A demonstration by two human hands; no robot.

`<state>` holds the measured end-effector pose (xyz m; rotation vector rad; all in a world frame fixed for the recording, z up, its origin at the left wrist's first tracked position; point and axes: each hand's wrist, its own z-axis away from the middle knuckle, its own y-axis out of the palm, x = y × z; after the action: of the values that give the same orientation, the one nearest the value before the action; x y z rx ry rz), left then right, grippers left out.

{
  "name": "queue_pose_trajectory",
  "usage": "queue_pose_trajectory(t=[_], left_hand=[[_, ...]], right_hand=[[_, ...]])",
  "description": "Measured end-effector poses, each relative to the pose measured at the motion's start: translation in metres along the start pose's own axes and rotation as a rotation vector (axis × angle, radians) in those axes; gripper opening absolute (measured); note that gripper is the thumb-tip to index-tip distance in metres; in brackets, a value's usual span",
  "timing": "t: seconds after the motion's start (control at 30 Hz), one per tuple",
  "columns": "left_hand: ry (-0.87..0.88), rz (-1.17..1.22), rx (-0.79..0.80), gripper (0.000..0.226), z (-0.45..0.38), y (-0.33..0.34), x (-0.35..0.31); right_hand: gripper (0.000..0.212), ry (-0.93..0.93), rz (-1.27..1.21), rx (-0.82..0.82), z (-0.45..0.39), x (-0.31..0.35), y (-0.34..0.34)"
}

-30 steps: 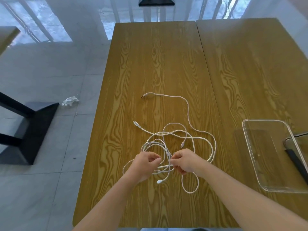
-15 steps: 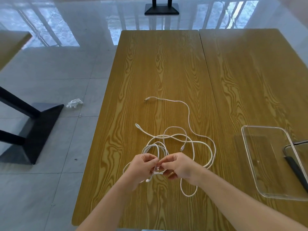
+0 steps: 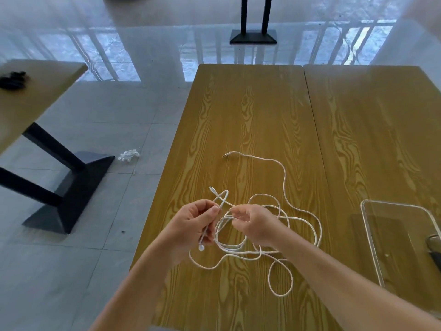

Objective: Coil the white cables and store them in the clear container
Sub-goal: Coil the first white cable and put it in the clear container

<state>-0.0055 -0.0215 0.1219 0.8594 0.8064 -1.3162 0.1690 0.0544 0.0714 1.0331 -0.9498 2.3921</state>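
- left hand [image 3: 193, 223] gripped a cable [image 3: 284, 185] end; right hand [image 3: 253, 223] pinched a strand above the table [image 3: 250, 111].
- step looked like untangling (coiling barely begun).
- next: free one cable, loop it; container [image 3: 367, 225] sat right, well apart.

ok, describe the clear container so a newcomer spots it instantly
Start at the wooden table with the white cables tangled near its front. Look to the right edge: the clear container is a see-through rectangular tray with rounded corners, apart from the cables, the wood grain showing through it.

wooden table [image 3: 250, 111] | on it: white cables [image 3: 284, 177], clear container [image 3: 372, 237]
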Motion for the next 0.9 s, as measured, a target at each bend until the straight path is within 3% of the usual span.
queue_pose_trajectory(t=[0.27, 0.43, 0.5, 0.77, 0.9], left_hand=[[0.133, 0.365, 0.041, 0.021, -0.002, -0.006, -0.033], [0.195, 0.369, 0.092, 0.041, -0.001, -0.023, -0.041], [0.224, 0.352, 0.071, 0.038, -0.004, -0.027, -0.042], [0.324, 0.35, 0.081, 0.046, -0.002, -0.023, -0.058], [0.356, 0.113, 0.017, 0.04, -0.002, -0.011, -0.069]], right_hand=[[0.055, -0.139, 0.315, 0.173, 0.003, 0.011, 0.032], [0.028, -0.339, 0.416, 0.002, 0.013, 0.015, 0.015], [0.019, -0.403, 0.42, -0.037, 0.017, 0.015, 0.003], [0.025, -0.483, 0.461, -0.202, 0.045, 0.036, -0.042], [0.021, -0.565, 0.453, -0.267, 0.061, 0.052, -0.062]])
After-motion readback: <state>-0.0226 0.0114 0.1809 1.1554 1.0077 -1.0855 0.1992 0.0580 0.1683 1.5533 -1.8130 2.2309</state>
